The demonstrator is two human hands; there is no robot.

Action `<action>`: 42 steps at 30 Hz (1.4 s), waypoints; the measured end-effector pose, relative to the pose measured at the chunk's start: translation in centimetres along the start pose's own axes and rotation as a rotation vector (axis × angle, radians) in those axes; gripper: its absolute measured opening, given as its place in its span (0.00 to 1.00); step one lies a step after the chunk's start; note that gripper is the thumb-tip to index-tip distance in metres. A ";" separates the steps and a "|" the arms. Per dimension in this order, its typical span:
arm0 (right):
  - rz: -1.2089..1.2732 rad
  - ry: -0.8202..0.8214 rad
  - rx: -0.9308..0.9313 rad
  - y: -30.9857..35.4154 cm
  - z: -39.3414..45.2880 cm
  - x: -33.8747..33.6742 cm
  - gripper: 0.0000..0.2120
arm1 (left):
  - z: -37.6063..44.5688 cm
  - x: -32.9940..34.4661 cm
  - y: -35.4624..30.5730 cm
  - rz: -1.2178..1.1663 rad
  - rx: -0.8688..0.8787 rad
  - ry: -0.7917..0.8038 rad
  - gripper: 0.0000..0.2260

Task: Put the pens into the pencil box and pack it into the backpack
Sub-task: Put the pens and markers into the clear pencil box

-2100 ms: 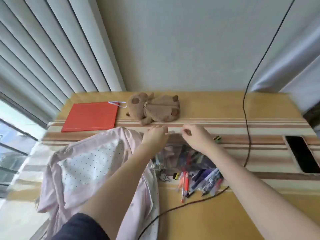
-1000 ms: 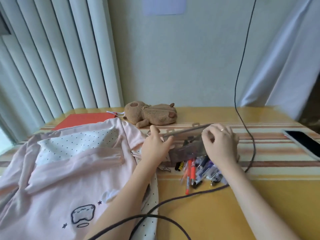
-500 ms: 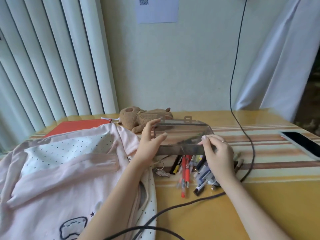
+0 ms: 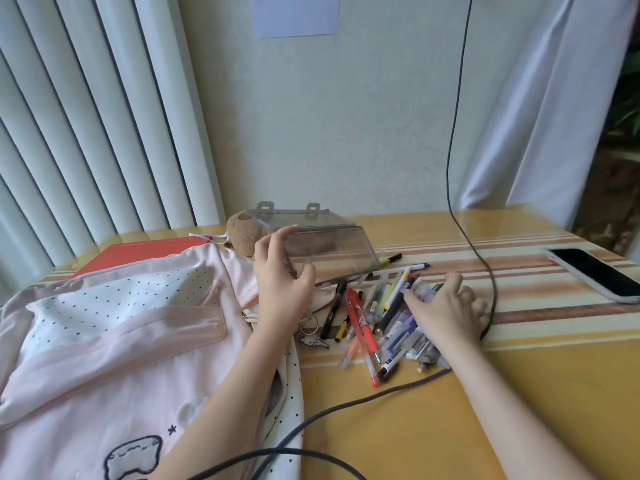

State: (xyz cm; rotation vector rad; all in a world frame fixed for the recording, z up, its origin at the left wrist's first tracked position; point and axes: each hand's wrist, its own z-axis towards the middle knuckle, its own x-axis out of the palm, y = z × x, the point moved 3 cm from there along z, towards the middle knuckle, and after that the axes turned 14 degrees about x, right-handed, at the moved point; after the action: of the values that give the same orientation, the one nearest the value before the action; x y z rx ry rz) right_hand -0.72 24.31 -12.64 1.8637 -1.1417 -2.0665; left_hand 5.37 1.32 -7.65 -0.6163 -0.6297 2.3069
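Observation:
A clear smoky plastic pencil box (image 4: 322, 242) is tilted up above the table, and my left hand (image 4: 282, 278) grips its left end. Below it, several pens (image 4: 377, 317) lie in a loose heap on the table, red, black, purple and green ones among them. My right hand (image 4: 446, 306) lies palm down on the right side of the heap, fingers spread over the pens. The pink backpack (image 4: 121, 341) with a dotted white pocket lies flat on the left, touching my left forearm.
A brown plush toy (image 4: 244, 232) and a red notebook (image 4: 138, 252) lie behind the backpack. A phone (image 4: 595, 273) lies at the right edge. A dark cable (image 4: 460, 216) hangs from above, crosses the table and loops near me. A keyring charm (image 4: 313, 339) lies beside the backpack.
The box has been lifted and tipped, and the pens have spilled out onto the table. My right hand has left the box and dropped onto the pens.

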 end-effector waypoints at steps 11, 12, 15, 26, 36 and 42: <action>0.294 0.309 0.018 1.3 -0.2 -0.3 0.31 | -0.1 0.2 -0.5 0.043 0.089 0.000 0.24; 0.313 0.313 0.017 1.4 -0.2 -0.3 0.30 | -0.1 0.2 -0.6 0.047 0.101 -0.010 0.24; 0.407 0.288 0.042 1.5 0.1 -0.6 0.28 | 0.0 0.2 -0.9 0.054 0.119 -0.024 0.24; 1.268 0.100 -0.258 2.5 0.3 -4.4 0.28 | -0.2 0.4 -0.9 0.041 0.128 -0.001 0.24; 0.638 0.287 -0.382 3.5 -2.1 -0.3 0.03 | -0.2 0.3 -1.0 0.013 0.136 -0.003 0.24; 0.898 0.192 -0.618 5.7 -3.5 -4.9 0.11 | 0.3 -0.3 -1.2 -0.172 -0.014 -0.112 0.21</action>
State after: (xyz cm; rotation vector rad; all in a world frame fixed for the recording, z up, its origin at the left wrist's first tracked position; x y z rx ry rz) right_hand 1.44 21.53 -5.13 0.9580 -0.8898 -1.4342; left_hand 5.95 1.85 -6.60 -0.4236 -0.7229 2.1887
